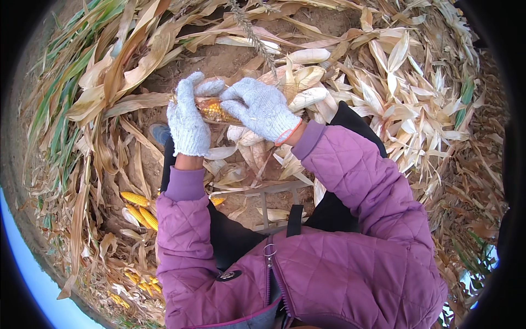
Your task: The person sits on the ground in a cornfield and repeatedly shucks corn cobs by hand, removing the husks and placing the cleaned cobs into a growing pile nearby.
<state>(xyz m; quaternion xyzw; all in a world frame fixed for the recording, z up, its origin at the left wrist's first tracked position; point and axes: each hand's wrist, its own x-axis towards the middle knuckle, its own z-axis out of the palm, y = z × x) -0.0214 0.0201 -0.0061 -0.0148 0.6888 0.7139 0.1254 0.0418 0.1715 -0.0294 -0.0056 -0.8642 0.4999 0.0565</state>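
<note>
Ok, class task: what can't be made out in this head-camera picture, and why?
All in the head view:
- Corn cob: right end, covered by the right hand.
- Blue shoe: partly hidden behind the left hand and trouser leg.
- Metal frame: lower part, hidden by the jacket.
- Far yellow cobs: exact count, too small and blurred.

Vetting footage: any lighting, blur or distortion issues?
Head view: soft daylight, no obvious hard shadows, pale husks at right quite bright; head view: left hand, right hand and held corn ear fairly sharp; head view: dark corners, blue sky at lower left bowed by fisheye.
</note>
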